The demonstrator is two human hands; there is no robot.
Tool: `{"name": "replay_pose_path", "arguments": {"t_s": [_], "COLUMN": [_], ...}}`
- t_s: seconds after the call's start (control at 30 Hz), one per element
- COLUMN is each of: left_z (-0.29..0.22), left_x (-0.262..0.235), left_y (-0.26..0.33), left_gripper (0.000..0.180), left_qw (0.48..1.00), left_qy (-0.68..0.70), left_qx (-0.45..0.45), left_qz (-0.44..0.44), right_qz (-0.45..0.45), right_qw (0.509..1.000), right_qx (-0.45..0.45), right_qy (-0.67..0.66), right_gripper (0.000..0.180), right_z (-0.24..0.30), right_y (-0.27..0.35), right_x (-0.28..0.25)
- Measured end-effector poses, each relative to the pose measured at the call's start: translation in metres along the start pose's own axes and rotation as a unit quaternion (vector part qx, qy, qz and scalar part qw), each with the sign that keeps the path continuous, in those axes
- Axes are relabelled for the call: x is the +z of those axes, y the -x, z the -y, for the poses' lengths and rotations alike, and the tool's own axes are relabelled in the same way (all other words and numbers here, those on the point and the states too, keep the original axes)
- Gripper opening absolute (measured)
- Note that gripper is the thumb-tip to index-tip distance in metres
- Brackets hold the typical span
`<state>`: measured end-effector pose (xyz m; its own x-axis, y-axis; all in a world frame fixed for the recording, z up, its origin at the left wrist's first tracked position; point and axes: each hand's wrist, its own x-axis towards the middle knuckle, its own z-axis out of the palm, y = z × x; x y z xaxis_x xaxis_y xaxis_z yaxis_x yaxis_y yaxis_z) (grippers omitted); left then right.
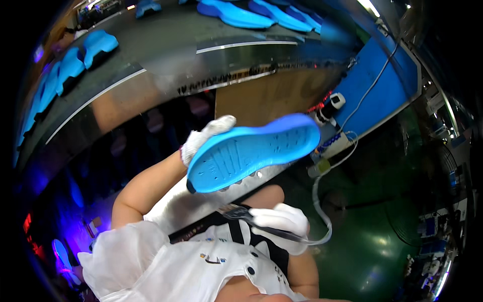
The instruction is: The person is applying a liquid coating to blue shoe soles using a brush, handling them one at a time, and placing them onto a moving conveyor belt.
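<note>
My left hand (pixel 207 135), in a white glove, grips a bright blue shoe sole (pixel 246 153) by its far edge. The sole is tilted so that its hollow inner face, with ribs and small holes, shows. My left fingers are partly hidden behind it. Lower down and close to my body, my right hand (pixel 282 224), also gloved in white, is closed around the dark handle of a brush (pixel 236 212). The bristles point left, below the sole and apart from it. A pale tube (pixel 326 221) runs to the handle's rear end.
Beyond my hands curves a dark conveyor belt (pixel 166 38) with several blue soles (pixel 70 68) on it. A cardboard sheet (pixel 261 98) stands under its near edge. To the right are a blue panel (pixel 377 75), a black-and-white device (pixel 332 104) and a small yellow-topped container (pixel 319 167).
</note>
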<state>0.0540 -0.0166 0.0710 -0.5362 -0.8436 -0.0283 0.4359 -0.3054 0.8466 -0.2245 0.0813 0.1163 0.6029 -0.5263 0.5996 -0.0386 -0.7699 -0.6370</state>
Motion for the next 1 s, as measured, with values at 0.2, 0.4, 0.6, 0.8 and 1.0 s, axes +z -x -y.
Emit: {"name": "replay_pose_path", "arguments": {"t_s": [0.2, 0.4, 0.6, 0.8, 1.0], "left_z": [-0.117, -0.096, -0.21, -0.218, -0.103], "left_x": [0.048, 0.072, 0.047, -0.007, 0.092], "left_y": [0.035, 0.07, 0.129, 0.196, 0.164], "left_gripper": [0.09, 0.07, 0.042, 0.017, 0.022], "left_qw": [0.937, 0.94, 0.249, 0.148, 0.552], "left_qy": [0.188, -0.061, -0.853, -0.873, -0.551], "left_qx": [0.249, 0.319, 0.122, 0.087, 0.323], "left_qz": [0.156, -0.108, -0.442, -0.456, -0.535], "right_qz": [-0.095, -0.125, -0.185, -0.196, -0.295], "right_qw": [0.992, 0.988, 0.965, 0.941, 0.878], "right_qx": [0.082, 0.089, 0.165, 0.216, 0.315], "right_qy": [0.01, 0.017, -0.084, -0.17, -0.206], "right_gripper": [0.029, 0.023, 0.021, 0.022, 0.023], "right_z": [-0.005, -0.015, -0.03, -0.033, -0.048], "right_y": [0.01, 0.009, 0.025, 0.023, 0.043], "right_x": [0.012, 0.018, 0.025, 0.055, 0.043]}}
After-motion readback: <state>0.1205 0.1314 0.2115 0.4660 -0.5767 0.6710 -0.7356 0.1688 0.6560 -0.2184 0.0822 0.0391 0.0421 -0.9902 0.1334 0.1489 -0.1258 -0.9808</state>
